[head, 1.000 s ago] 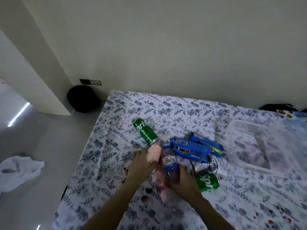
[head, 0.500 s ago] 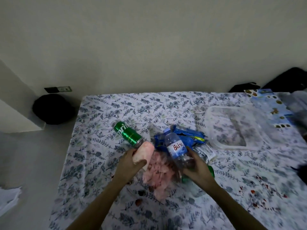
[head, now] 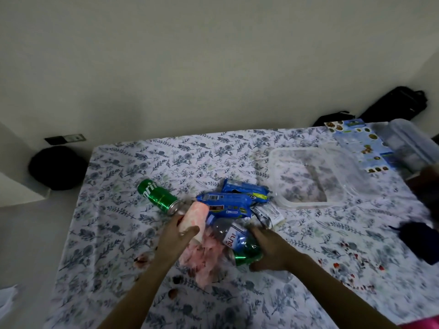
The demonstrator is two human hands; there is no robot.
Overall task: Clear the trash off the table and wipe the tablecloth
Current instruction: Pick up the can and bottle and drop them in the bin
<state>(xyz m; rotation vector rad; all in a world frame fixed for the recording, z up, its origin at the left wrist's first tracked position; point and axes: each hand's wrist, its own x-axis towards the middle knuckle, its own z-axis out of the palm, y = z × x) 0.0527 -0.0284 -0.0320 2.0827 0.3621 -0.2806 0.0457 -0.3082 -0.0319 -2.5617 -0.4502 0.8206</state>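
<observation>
Left hand: the left hand (head: 178,233) is wrapped around the top of a pale pink crumpled plastic bag (head: 199,254), gripping its bunched neck near the middle of the surface (head: 114,224)
Right hand: the right hand (head: 269,249) grasps a clear plastic water bottle with a blue and white label (head: 229,233) together with a crushed green drink can (head: 247,254), both pressed against the bag's side
Bag: it hangs from the left fist down onto the floral white and blue tablecloth (head: 213,153), toward the near edge
Green can: a second green Sprite can (head: 158,197) lies on its side just beyond the left hand, toward the left edge
Wrappers: two blue foil snack wrappers (head: 228,203) lie heaped just beyond the hands, with a silver torn packet (head: 267,214) beside them
Container: a clear rectangular plastic food container (head: 313,176) sits toward the far right corner, well apart from the hands
Leaflet: a blue printed leaflet with food pictures (head: 361,146) lies at the far right edge
Stains: dark reddish spots (head: 174,280) mark the cloth near the front edge, below the bag
</observation>
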